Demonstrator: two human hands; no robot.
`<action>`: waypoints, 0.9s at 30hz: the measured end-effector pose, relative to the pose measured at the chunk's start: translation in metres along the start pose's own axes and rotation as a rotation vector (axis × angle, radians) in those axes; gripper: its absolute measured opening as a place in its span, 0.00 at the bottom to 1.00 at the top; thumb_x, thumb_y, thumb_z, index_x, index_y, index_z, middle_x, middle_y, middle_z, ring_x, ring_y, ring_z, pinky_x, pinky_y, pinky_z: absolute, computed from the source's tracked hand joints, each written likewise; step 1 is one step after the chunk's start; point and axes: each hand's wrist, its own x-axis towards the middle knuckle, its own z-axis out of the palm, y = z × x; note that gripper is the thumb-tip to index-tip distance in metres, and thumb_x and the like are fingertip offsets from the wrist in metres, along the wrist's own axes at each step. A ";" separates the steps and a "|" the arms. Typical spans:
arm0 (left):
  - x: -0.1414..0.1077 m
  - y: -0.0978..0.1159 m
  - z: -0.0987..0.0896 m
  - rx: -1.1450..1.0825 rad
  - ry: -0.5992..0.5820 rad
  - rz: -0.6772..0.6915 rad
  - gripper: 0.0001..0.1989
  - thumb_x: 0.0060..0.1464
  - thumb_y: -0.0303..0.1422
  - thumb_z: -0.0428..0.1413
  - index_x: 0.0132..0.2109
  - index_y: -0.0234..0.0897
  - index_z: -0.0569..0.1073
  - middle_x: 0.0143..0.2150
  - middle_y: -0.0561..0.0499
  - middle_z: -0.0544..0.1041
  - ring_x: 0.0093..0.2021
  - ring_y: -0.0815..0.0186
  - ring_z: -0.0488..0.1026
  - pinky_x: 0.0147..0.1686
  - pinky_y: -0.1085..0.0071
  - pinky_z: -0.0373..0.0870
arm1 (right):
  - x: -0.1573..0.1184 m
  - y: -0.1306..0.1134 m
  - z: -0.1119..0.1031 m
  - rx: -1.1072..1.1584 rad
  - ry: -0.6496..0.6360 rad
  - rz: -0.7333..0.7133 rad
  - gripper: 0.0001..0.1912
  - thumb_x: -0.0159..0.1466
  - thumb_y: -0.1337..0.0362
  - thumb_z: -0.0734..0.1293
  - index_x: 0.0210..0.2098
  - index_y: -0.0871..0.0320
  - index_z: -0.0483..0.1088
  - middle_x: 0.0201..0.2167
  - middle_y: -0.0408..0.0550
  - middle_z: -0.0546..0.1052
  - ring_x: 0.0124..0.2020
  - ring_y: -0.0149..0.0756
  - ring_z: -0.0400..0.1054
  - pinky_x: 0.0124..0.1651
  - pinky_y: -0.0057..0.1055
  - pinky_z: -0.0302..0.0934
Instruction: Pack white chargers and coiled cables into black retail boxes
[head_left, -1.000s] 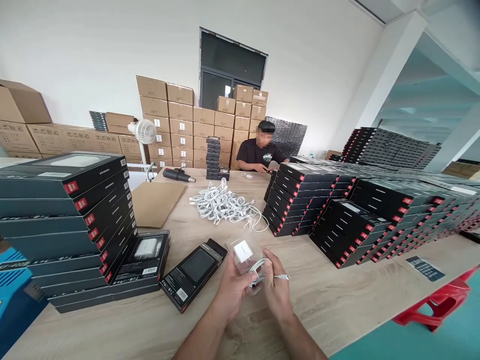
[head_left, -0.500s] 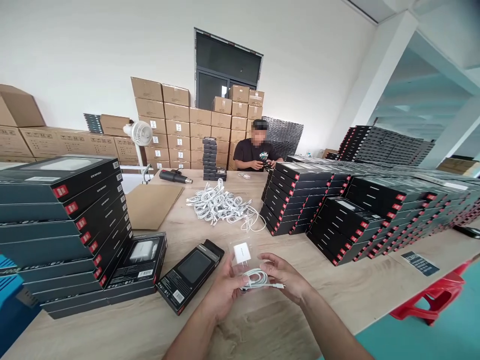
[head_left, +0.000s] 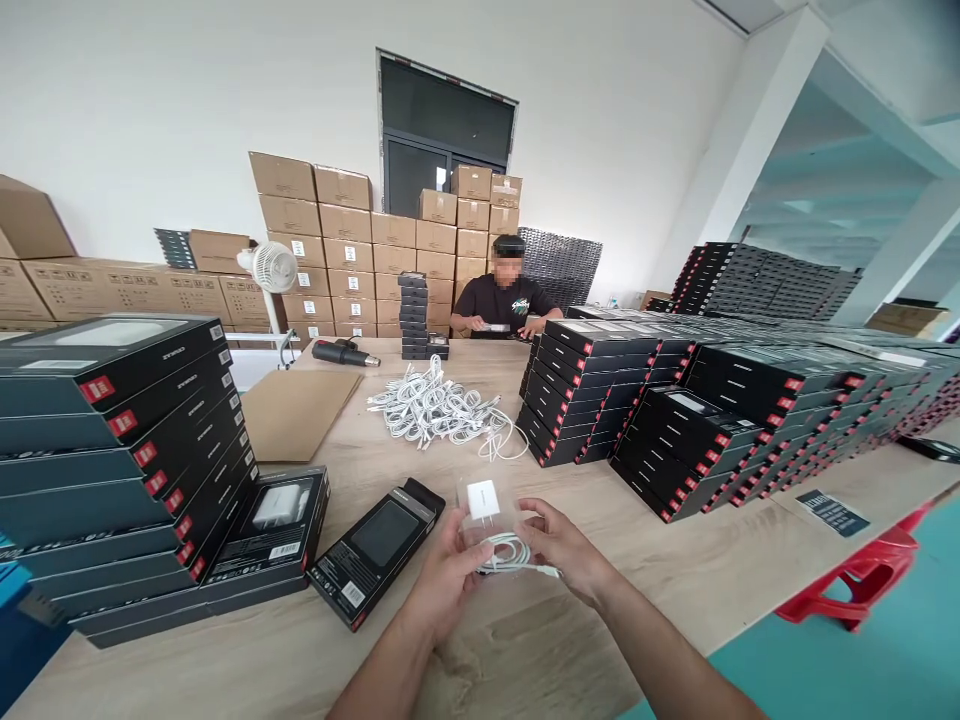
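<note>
My left hand (head_left: 450,560) grips a clear plastic tray (head_left: 461,492) from its left side, thumb on top. In the tray's upper part sits a white charger plug (head_left: 483,498) with its prongs toward me. A coiled white cable (head_left: 510,552) lies in the lower part, its connector end sticking out to the right. My right hand (head_left: 559,545) is closed on the coil and the tray's right edge. Left of my hands an opened black box (head_left: 379,550) with a dark window lies on the table, its end flap raised.
A heap of white cables (head_left: 435,405) lies beyond my hands. Stacked black boxes stand left (head_left: 161,450) and right (head_left: 592,390). A heat gun (head_left: 341,352) and a cardboard sheet (head_left: 300,415) lie back left. Opposite sits a co-worker (head_left: 502,300). A red stool (head_left: 847,585) stands right.
My right fingers have shifted slightly over the cable coil, and its connector end sits a little lower. The view has turned slightly right. The co-worker's hands have moved apart, one with a light-coloured item.
</note>
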 end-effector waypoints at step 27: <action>0.014 -0.004 -0.005 0.130 0.414 0.158 0.24 0.36 0.28 0.66 0.44 0.38 0.72 0.38 0.50 0.82 0.35 0.60 0.80 0.37 0.65 0.72 | -0.007 0.024 0.001 0.086 0.140 -0.142 0.16 0.49 0.54 0.78 0.29 0.57 0.75 0.27 0.42 0.75 0.29 0.33 0.68 0.30 0.28 0.65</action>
